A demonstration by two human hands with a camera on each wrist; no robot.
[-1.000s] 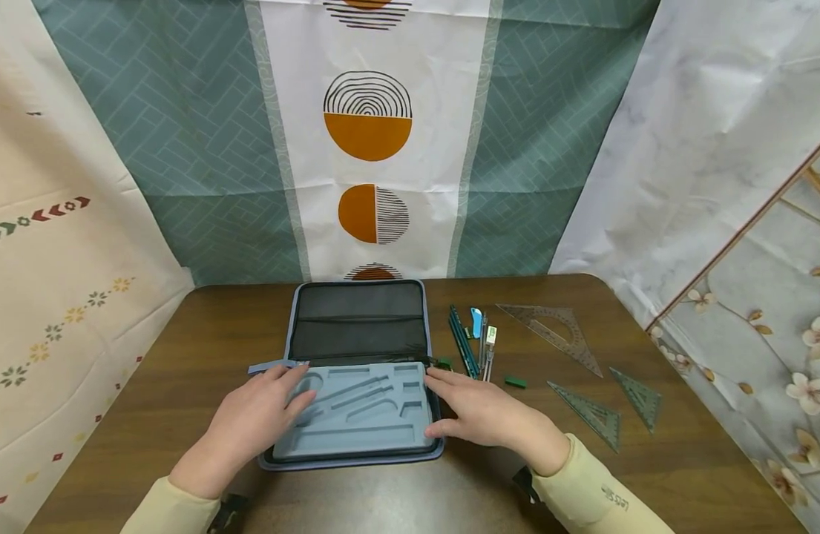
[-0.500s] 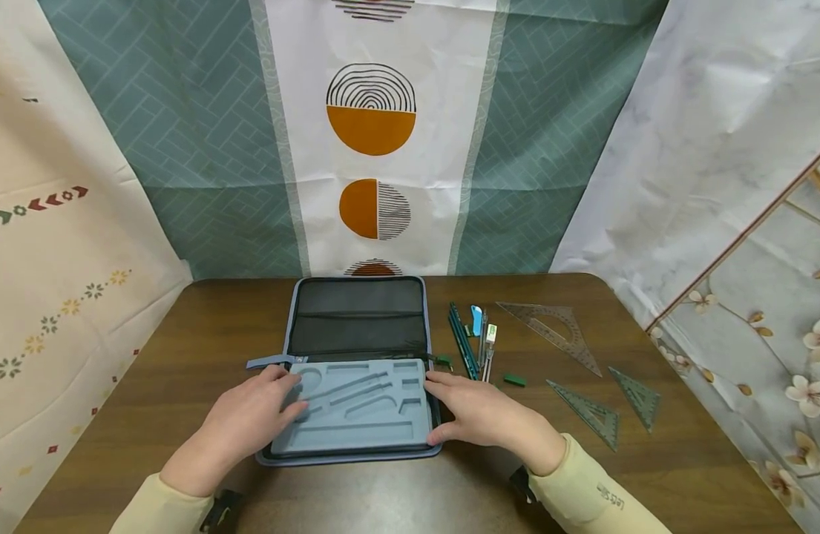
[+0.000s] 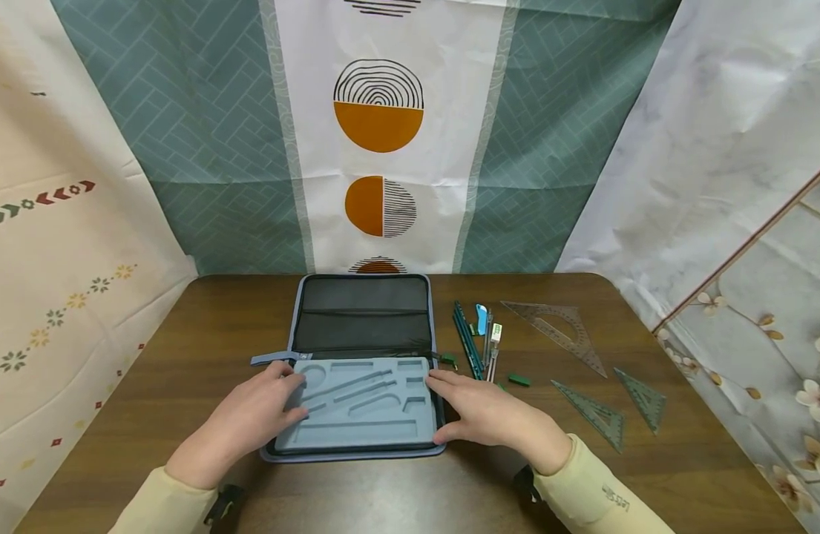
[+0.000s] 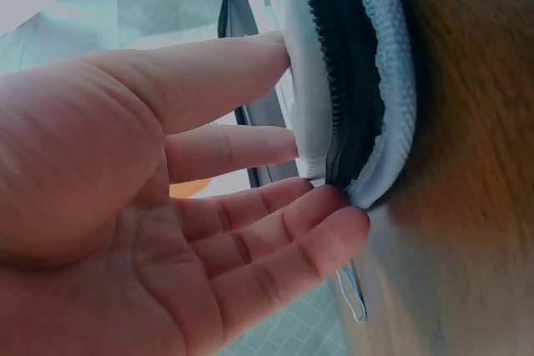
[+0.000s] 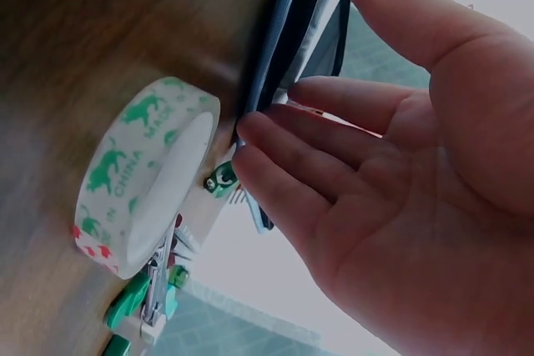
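The pale blue moulded tray (image 3: 356, 428) sits in the lower half of the opened zip case (image 3: 366, 297), square in front of you and between your hands. Your left hand (image 3: 252, 411) comes in from the lower left, palm facing the tray; its thumb and index fingertips touch the tray's side, while the other fingertips reach the zip and rim. Those fingers lie loosely extended, clasping nothing. Your right hand (image 3: 490, 411) mirrors it from the lower right, its fingers relaxed and nearly straight along the case's right edge; exact fingertip contact there is hard to tell. A roll of tape (image 5: 125, 156) stands just beside that hand, with dark green pencils (image 3: 468, 345) beyond and two small set squares (image 3: 590, 415) farther right on the wooden table (image 3: 356, 500).
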